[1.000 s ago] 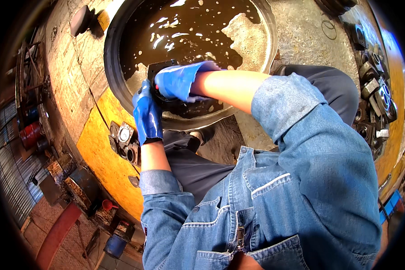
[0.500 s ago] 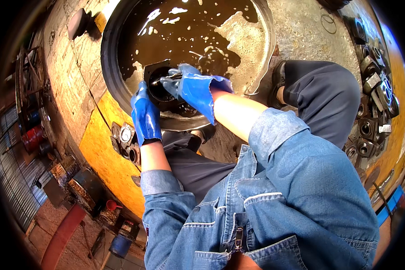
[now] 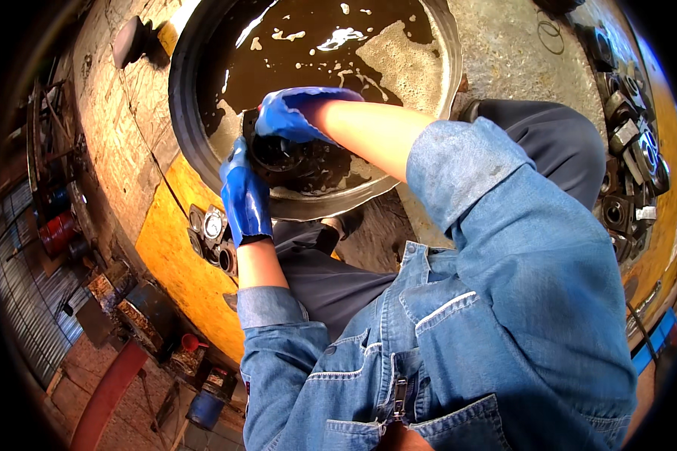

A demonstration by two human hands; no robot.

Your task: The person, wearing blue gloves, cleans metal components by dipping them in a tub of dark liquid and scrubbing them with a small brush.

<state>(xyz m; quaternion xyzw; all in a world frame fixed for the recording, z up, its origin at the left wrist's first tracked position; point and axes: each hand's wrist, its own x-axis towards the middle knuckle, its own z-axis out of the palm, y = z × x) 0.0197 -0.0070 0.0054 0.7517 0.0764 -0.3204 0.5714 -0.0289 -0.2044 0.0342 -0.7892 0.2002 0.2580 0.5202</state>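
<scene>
A wide round metal basin [image 3: 195, 143] holds dark brown liquid with patches of foam. Over its near edge I hold a black round metal part [image 3: 282, 158], wet and glossy. My left hand [image 3: 244, 197], in a blue glove, grips the part from its left side. My right hand [image 3: 297, 113], also in a blue glove, lies curled over the top of the part. Much of the part is hidden under both gloves.
A yellow painted slab [image 3: 177, 263] lies left of the basin with several small round metal parts [image 3: 212, 229] on it. More dark metal parts [image 3: 628, 150] are piled at the right edge. Below left lie tools, cans and a red pipe [image 3: 105, 395] on a tiled floor.
My right hand has swung from reaching into the basin back over the top of the black part. The left hand has kept its hold at the part's side.
</scene>
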